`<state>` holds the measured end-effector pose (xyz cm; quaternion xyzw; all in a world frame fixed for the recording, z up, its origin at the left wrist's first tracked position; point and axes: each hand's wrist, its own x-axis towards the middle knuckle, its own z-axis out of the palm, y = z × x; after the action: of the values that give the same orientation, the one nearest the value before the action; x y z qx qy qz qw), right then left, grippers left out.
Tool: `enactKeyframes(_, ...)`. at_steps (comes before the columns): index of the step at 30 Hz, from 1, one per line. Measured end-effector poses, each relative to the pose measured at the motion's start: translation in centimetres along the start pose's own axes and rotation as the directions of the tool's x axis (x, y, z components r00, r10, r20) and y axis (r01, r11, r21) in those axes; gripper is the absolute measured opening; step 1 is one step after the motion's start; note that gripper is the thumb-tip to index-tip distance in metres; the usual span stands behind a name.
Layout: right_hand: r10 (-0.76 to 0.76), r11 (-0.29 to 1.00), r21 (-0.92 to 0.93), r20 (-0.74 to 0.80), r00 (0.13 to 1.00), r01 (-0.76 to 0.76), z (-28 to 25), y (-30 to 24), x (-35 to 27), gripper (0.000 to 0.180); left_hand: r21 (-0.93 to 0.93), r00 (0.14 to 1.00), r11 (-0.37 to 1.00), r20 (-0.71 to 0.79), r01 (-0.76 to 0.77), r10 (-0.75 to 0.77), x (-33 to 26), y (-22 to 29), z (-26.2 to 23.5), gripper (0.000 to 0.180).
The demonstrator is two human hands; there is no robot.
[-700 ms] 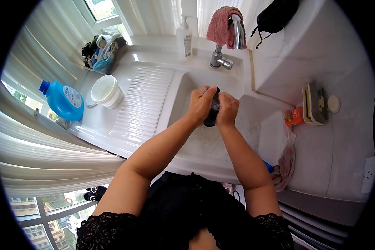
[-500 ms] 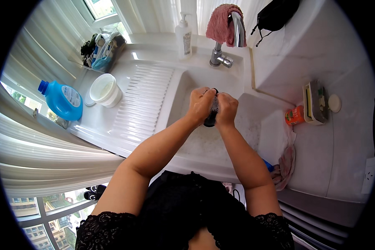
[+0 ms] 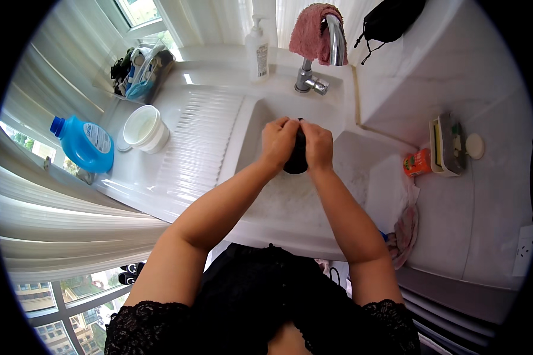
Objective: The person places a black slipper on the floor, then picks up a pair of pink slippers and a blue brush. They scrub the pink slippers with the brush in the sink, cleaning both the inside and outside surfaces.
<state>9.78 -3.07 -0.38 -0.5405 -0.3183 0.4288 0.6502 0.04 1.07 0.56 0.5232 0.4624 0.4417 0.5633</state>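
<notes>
Over the basin of the white sink (image 3: 248,127), my left hand (image 3: 277,142) and my right hand (image 3: 316,145) are closed side by side. Between them they grip a small black cloth item (image 3: 296,160), its lower end bulging out below the fingers. Its exact kind cannot be made out, and my hands cover its upper part. Cloudy, sudsy water (image 3: 290,204) lies in the basin beneath. Just beyond my hands rises the chrome faucet (image 3: 305,80), with a pink cloth (image 3: 315,35) draped over its spout.
Left of the basin is a ribbed washboard (image 3: 198,139). Further left stand a white tub (image 3: 150,139), a blue detergent bottle (image 3: 86,145) and a clear box (image 3: 141,71) of odds and ends. A pump bottle (image 3: 257,53) is at the back. An orange container (image 3: 417,163) sits beside a wall caddy (image 3: 447,145).
The black item has turned in my hands: its foamy patch no longer shows and a smooth, rounded black end faces me. Both hands have shifted slightly left and up.
</notes>
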Motion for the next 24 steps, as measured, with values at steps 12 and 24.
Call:
enactKeyframes(12, -0.111, 0.994, -0.01, -0.057, 0.992, 0.11, 0.6, -0.9, -2.2, 0.054, -0.233, 0.954, 0.927, 0.008, 0.295, -0.301, 2.0, 1.2, -2.0, 0.069)
enactKeyframes(24, 0.129, 0.917, 0.391, -0.091, 0.988, -0.083, -2.7, -2.1, -0.4, 0.049, -0.414, 0.822, 0.746, 0.478, 0.521, -0.309, 2.0, 1.9, -5.8, 0.087)
